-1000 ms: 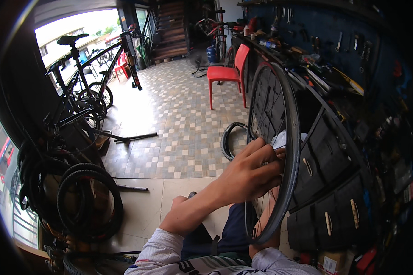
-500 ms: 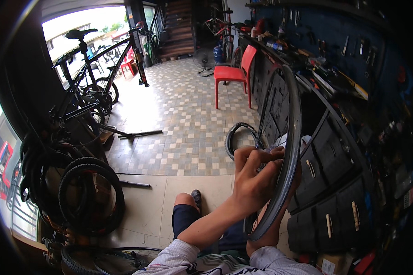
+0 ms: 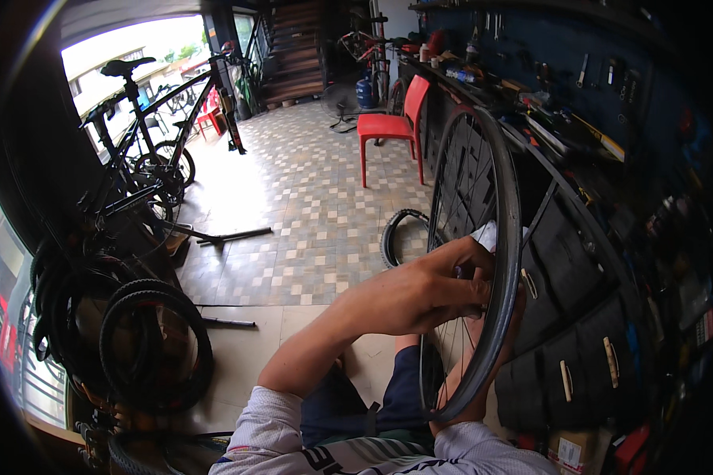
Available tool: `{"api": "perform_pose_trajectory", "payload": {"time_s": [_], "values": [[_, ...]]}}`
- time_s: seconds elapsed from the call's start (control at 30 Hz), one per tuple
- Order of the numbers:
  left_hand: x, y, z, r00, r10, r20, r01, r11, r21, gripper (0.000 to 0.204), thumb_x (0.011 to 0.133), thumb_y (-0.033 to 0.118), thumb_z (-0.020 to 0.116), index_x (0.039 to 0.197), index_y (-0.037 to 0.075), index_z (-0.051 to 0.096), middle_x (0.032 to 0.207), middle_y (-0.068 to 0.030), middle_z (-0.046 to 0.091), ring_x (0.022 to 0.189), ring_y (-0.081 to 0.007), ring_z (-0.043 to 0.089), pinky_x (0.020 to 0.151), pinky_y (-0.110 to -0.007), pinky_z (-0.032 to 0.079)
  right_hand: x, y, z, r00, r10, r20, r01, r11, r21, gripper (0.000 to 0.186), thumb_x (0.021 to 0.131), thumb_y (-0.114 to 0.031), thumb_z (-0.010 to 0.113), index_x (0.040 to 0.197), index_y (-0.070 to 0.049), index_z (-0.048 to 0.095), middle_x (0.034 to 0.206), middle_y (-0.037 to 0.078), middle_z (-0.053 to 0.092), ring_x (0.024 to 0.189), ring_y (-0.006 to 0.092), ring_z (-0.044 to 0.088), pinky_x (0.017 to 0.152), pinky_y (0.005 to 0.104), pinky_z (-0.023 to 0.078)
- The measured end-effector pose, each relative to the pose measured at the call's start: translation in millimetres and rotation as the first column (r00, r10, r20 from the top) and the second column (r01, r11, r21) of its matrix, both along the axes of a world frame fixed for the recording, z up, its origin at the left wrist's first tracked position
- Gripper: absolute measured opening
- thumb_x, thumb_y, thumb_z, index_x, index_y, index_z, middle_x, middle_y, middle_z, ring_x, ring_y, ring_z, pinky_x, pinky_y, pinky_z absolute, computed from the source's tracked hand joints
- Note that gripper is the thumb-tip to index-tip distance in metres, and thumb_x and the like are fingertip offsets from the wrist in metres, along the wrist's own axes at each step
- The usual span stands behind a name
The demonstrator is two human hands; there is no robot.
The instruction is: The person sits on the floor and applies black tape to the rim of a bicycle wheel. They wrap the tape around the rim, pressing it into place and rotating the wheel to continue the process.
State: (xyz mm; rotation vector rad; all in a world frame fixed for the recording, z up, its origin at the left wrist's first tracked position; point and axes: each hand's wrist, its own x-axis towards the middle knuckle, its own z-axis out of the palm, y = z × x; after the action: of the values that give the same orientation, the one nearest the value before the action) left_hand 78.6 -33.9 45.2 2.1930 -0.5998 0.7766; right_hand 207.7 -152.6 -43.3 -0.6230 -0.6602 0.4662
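Flooring of small mottled tiles (image 3: 309, 182) is spread through the workshop toward 12 o'clock, bordered from 1 to 4 o'clock by a long bench (image 3: 580, 207) on which tools are crowded. At 10 o'clock a dark bicycle (image 3: 174, 93) is seen with no front wheel in its fork, apparently propped on a stand so that it can be reached from all sides. Just past 12 o'clock a red chair (image 3: 386, 125) is parked beside the bench, likely to keep the walkway open. A spoked wheel (image 3: 509, 229) is held upright at 3 o'clock, nearly edge-on, probably so that its middle can be reached from both faces. Its hoop is dark, smooth and scuffed, strung with thin straight spokes. By contrast, knobbly rubber is shown by the tyres (image 3: 204, 348) stacked at 8 o'clock, and by a loose tyre (image 3: 388, 241) lying behind the wheel. At 4 o'clock the left hand (image 3: 448, 289) is brought to the hub area, fingers curled; whether anything is pinched cannot be told. Beyond the hoop, the right hand (image 3: 516, 310) is mostly hidden, its grip unreadable. Between the left fingers, a tiny purple piece (image 3: 459, 271) is glimpsed.
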Motion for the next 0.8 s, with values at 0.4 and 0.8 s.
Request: {"api": "perform_pose_trajectory", "payload": {"time_s": [0.4, 0.8], "values": [[19, 2, -10, 0.967, 0.055, 0.249, -0.106, 0.975, 0.193, 0.027, 0.074, 0.003, 0.076, 0.1, 0.003, 0.067, 0.109, -0.0126, 0.062, 0.099, -0.0312, 0.067, 0.073, -0.041, 0.057, 110, 16, -118, 0.586, 0.739, -0.333, -0.691, 0.67, 0.27, 0.041, 0.1, -0.031, 0.058, 0.124, 0.001, 0.06, 0.104, 0.009, 0.068, 0.081, 0.0112, 0.068, 0.072, 0.0248, 0.056], [10, -60, -61, 0.677, 0.572, 0.463, -0.567, 0.807, -0.166, 0.055, 0.07, 0.0, 0.079, 0.125, 0.002, 0.072, 0.088, -0.0077, 0.061, 0.075, -0.021, 0.069, 0.062, -0.035, 0.057, 21, 18, -43, 0.896, -0.045, 0.441, 0.035, 0.999, 0.03, 0.018, 0.091, -0.017, 0.062, 0.091, 0.0, 0.069, 0.079, 0.007, 0.062, 0.092, 0.0214, 0.065, 0.089, 0.0363, 0.049]]}}
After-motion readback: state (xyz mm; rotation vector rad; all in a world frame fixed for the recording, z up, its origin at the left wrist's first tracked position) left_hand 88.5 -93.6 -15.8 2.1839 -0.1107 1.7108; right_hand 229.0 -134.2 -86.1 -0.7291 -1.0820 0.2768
